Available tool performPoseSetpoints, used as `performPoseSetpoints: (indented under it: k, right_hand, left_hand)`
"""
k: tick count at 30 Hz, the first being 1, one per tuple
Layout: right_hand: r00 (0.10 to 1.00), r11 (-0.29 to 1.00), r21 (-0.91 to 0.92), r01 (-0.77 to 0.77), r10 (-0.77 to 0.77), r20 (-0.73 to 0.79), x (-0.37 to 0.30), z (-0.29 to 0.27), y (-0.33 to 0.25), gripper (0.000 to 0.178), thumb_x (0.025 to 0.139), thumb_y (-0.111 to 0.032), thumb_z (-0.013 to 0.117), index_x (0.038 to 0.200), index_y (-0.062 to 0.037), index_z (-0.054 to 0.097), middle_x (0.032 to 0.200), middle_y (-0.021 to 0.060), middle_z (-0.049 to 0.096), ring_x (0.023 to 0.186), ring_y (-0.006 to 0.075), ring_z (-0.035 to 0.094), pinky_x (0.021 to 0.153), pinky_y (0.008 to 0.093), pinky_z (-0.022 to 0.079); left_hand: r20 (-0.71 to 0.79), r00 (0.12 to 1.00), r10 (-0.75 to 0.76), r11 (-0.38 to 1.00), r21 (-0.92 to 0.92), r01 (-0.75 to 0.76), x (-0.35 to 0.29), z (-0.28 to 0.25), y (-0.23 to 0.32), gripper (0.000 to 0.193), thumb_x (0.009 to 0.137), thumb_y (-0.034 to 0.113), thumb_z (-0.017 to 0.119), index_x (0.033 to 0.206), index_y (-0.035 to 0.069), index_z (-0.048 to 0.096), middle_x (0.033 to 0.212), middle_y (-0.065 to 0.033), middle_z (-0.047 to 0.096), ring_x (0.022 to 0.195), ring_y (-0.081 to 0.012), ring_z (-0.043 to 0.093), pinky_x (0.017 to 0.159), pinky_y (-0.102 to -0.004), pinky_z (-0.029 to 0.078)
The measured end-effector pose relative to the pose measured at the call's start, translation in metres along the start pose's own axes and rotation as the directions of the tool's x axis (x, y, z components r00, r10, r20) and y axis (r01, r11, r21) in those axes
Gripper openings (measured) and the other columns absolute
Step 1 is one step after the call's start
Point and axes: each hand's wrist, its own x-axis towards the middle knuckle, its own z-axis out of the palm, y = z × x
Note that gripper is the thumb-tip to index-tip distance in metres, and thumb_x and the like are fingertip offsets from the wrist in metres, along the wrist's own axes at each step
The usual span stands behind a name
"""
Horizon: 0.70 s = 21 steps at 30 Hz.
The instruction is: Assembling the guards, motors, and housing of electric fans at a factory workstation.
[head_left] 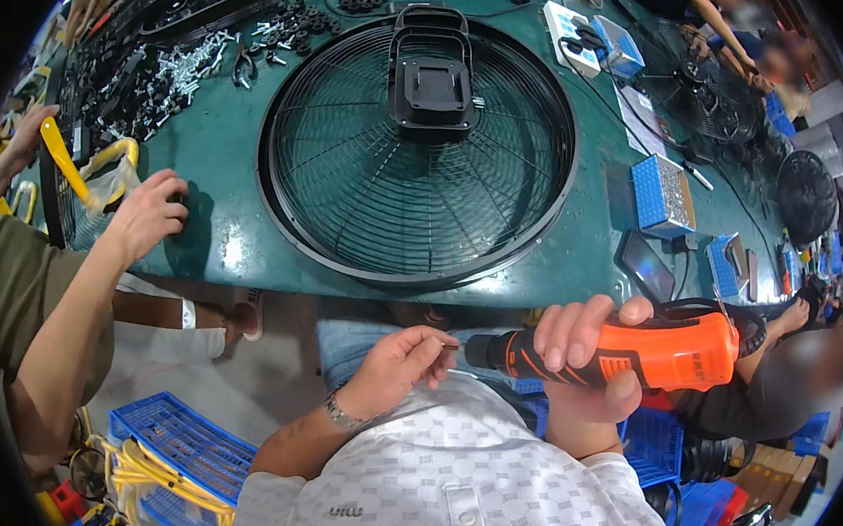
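My right hand [580, 406] is wrapped round an orange and black cordless screwdriver [680, 352], held level in front of my chest with its black nose to the left. At that nose, the fingers of my left hand [397, 370] pinch a thin dark screwdriver bit [452, 347]; its far end is hidden between the fingertips. Beyond both hands, a round black fan guard [358, 199] lies on the green table [227, 203]. A black bracket with a square motor housing [432, 88] rests across its far part. Neither hand touches the guard.
Loose screws [188, 69], black parts and pliers [245, 68] lie far left. A co-worker's hand [149, 216] hovers near a yellow handle [62, 156]. At right are a power strip [570, 38], a blue screw box [661, 195] and a phone [646, 265]. Blue crates [185, 441] stand below left.
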Motion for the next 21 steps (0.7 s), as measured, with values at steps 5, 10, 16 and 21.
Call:
performPoseSetpoints:
  k: [5, 10, 16, 21]
  right_hand:
    - [1.000, 1.000, -0.010, 0.022, -0.022, -0.002, -0.004, -0.004, -0.003, 0.052, 0.092, -0.039, 0.065, 0.132, -0.0126, 0.043, 0.088, 0.0055, 0.057, 0.073, 0.0188, 0.058, 0.068, 0.0347, 0.045]
    - [0.999, 0.999, -0.008, 0.033, -0.034, -0.018, -0.006, -0.008, -0.007, 0.053, 0.093, -0.040, 0.063, 0.132, -0.0122, 0.043, 0.088, 0.0056, 0.057, 0.074, 0.0187, 0.058, 0.068, 0.0342, 0.045]
    - [0.993, 0.999, 0.031, 0.024, -0.021, -0.113, -0.006, -0.011, -0.023, 0.055, 0.089, -0.039, 0.071, 0.128, -0.0141, 0.043, 0.087, 0.0055, 0.057, 0.074, 0.0213, 0.060, 0.074, 0.0387, 0.048]
    - [0.992, 0.998, 0.011, 0.058, -0.057, -0.115, 0.002, -0.015, -0.023, 0.051, 0.091, -0.037, 0.068, 0.129, -0.0126, 0.043, 0.086, 0.0061, 0.056, 0.073, 0.0212, 0.059, 0.073, 0.0387, 0.048]
  left_hand:
    - [0.000, 0.998, -0.062, 0.990, -0.127, 0.062, -0.003, 0.004, -0.003, 0.036, 0.107, 0.029, 0.043, 0.120, 0.000, 0.059, 0.096, -0.0042, 0.062, 0.079, -0.0093, 0.057, 0.071, -0.0243, 0.050]
    - [-0.146, 0.988, 0.053, 0.999, 0.018, -0.051, -0.007, 0.010, 0.000, 0.035, 0.105, 0.029, 0.048, 0.115, -0.001, 0.062, 0.086, -0.0020, 0.061, 0.073, -0.0094, 0.054, 0.066, -0.0244, 0.048]
    - [-0.080, 0.499, 0.863, 0.211, 0.955, -0.211, -0.022, -0.007, 0.061, 0.023, 0.085, 0.017, 0.076, 0.095, -0.002, 0.073, 0.069, -0.0022, 0.053, 0.059, -0.0119, 0.047, 0.051, -0.0277, 0.040]
    - [0.322, 0.555, 0.767, -0.362, 0.931, -0.040, -0.010, -0.026, 0.103, 0.037, 0.071, 0.028, 0.084, 0.096, 0.003, 0.072, 0.065, -0.0046, 0.050, 0.054, -0.0216, 0.049, 0.049, -0.0321, 0.043]
